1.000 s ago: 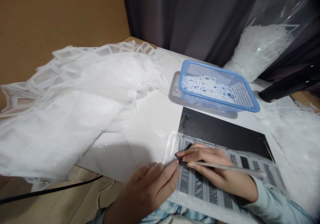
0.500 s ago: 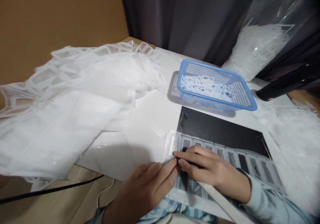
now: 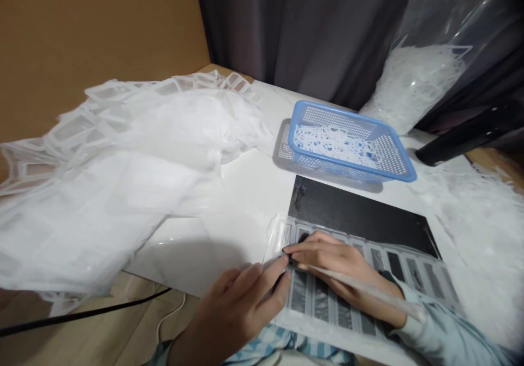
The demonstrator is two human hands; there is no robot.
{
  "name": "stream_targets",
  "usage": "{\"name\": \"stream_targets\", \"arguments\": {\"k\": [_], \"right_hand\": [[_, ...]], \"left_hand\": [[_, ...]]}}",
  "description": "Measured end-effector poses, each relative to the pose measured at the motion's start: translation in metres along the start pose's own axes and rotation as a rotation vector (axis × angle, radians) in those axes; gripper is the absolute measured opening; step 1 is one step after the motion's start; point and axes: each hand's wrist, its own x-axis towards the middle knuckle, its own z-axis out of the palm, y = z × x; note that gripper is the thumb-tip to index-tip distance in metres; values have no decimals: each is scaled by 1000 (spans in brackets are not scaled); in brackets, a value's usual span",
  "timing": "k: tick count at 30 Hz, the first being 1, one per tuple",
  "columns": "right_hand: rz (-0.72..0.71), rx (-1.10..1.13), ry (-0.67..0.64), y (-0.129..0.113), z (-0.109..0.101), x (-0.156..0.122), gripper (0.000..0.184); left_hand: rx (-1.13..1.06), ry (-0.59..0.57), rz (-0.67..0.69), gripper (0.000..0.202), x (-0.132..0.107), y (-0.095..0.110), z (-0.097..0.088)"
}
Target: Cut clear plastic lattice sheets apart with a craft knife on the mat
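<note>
A translucent white plastic sheet (image 3: pixel 413 270) with a row of rectangular windows lies on a black mat (image 3: pixel 360 213) near the table's front edge. My left hand (image 3: pixel 241 306) rests flat on the sheet's left end, fingers stretched out and pressing it down. My right hand (image 3: pixel 339 270) is pinched at the sheet's left end, holding a thin white strip (image 3: pixel 368 289) that runs back over my wrist to the right. Both hands' fingertips almost touch.
A blue mesh basket (image 3: pixel 393 161) with white plastic scraps stands behind the mat. A large heap of white plastic sheets (image 3: pixel 114 175) fills the left. A clear bag of scraps (image 3: pixel 421 79) leans at the back right. More scraps (image 3: pixel 483 219) lie on the right. A black cable (image 3: pixel 82 314) runs below the table edge.
The thin strip in my right hand swung from down-right to lying over my wrist. My right fingers shifted slightly at the sheet's left end. My left hand stayed put.
</note>
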Motion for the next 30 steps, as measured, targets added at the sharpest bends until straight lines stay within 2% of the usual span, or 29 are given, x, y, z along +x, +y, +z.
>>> {"name": "stream_targets", "arguments": {"k": [10, 14, 16, 18, 20, 24, 25, 27, 30], "right_hand": [[12, 3, -19, -3, 1, 0, 25], [21, -73, -50, 0, 4, -6, 23], [-13, -147, 17, 2, 3, -8, 21], [-32, -216, 140, 5, -2, -8, 23], [27, -274, 326, 9, -12, -8, 24], [212, -339, 798, 18, -32, -10, 14], [232, -346, 870, 20, -36, -12, 12], [235, -358, 887, 19, -40, -15, 10], [204, -370, 650, 10, -40, -19, 11]], "left_hand": [[-44, -27, 8, 34, 5, -1, -1], [-70, -53, 16, 33, 6, 0, -2], [-86, -42, 15, 33, 7, 0, -2], [-98, -36, 9, 33, 7, 0, -2], [-107, -52, 11, 33, 6, -1, -3], [-110, -65, 11, 35, 6, -1, -4], [-111, -60, 6, 34, 6, -1, -5], [-116, -59, -5, 32, 7, -1, -6], [-101, -7, -23, 30, 7, 0, -5]]}}
